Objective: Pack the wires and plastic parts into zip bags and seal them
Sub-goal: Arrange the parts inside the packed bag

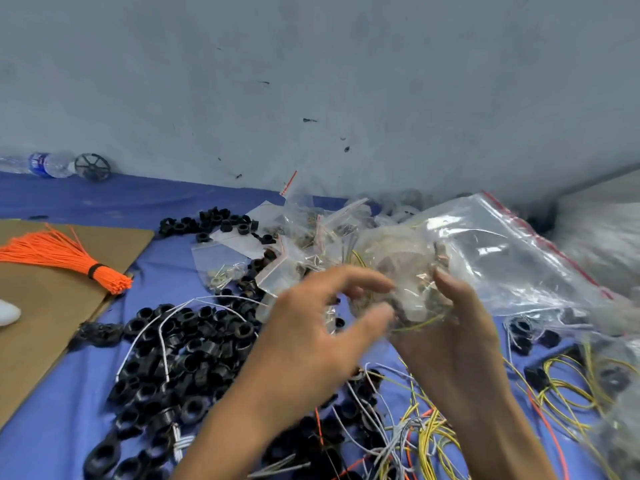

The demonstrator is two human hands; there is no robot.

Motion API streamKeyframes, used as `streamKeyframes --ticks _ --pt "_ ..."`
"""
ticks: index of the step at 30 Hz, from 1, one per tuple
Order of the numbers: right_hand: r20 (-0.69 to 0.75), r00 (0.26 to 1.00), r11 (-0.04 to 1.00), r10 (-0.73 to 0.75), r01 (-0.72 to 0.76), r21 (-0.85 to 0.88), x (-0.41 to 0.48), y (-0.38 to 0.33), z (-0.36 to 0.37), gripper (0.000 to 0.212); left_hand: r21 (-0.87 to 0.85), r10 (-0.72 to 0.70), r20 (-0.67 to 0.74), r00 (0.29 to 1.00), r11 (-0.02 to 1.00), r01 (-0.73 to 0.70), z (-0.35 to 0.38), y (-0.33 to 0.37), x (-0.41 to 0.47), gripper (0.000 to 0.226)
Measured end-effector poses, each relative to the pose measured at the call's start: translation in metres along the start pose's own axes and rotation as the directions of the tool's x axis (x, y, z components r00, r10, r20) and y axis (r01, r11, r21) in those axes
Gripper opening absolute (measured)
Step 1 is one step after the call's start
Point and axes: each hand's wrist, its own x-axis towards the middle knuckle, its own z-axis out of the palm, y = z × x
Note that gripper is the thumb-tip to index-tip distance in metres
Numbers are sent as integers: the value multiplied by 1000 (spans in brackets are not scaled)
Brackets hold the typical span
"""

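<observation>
My right hand (446, 327) grips a small clear zip bag (408, 271) stuffed with thin yellow wires and small parts, held above the blue table cover. My left hand (311, 327) hovers just left of that bag, blurred, fingers spread and loosely bent, holding nothing. A large empty zip bag with a red seal strip (512, 251) lies behind my right hand. Black plastic rings (180, 362) are heaped at lower left. Loose yellow, grey and orange wires (433, 438) lie tangled at the bottom right.
A pile of small filled zip bags (304, 233) sits in the middle near the wall. An orange cable-tie bundle (65, 258) lies on brown cardboard (41, 334) at left. A water bottle (45, 164) and black wheel (92, 166) rest by the grey wall.
</observation>
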Motion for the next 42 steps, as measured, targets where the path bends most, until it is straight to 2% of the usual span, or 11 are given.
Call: streamKeyframes --ticks 2,4,7,11,15,17,19,23,26,31,42 --pt "-4 1000 998 -14 14 53 2 -2 -2 38 -43 -105 -173 979 994 99 -6 -10 5 16" --pt "9 1000 997 -10 9 79 0 -2 -5 28 -83 -243 -204 948 970 231 -10 -22 10 30" --pt "-38 999 998 37 -34 60 -1 -2 -5 25 -353 -415 39 909 845 401 -16 -32 15 58" --pt "-107 991 994 80 -87 -65 0 -4 -4 30 -578 -383 139 913 717 389 -19 -38 16 40" --pt "-193 981 979 4 -43 -200 -1 -9 -1 46 -346 -389 263 883 816 463 -34 -44 14 49" --pt "-266 963 979 -40 -15 -203 -2 -13 0 43 -118 -404 380 832 871 476 -43 -45 11 55" --pt "-274 960 967 -47 -26 -255 -3 -14 3 32 -65 -376 416 828 896 439 -46 -42 9 69" --pt "-139 990 918 -2 -53 -392 -8 -4 10 19 -474 -209 123 970 846 242 -39 -28 10 65" --pt "-83 996 903 -30 -9 -430 -10 2 12 31 -523 -183 -121 976 847 94 -34 -17 7 41" --pt "-44 964 879 -263 220 -423 -12 -12 16 46 -374 -114 -137 984 926 55 -34 -7 3 8" --pt "47 950 683 -308 255 -685 -22 -26 22 19 -313 -140 -184 973 947 77 -41 3 0 16"
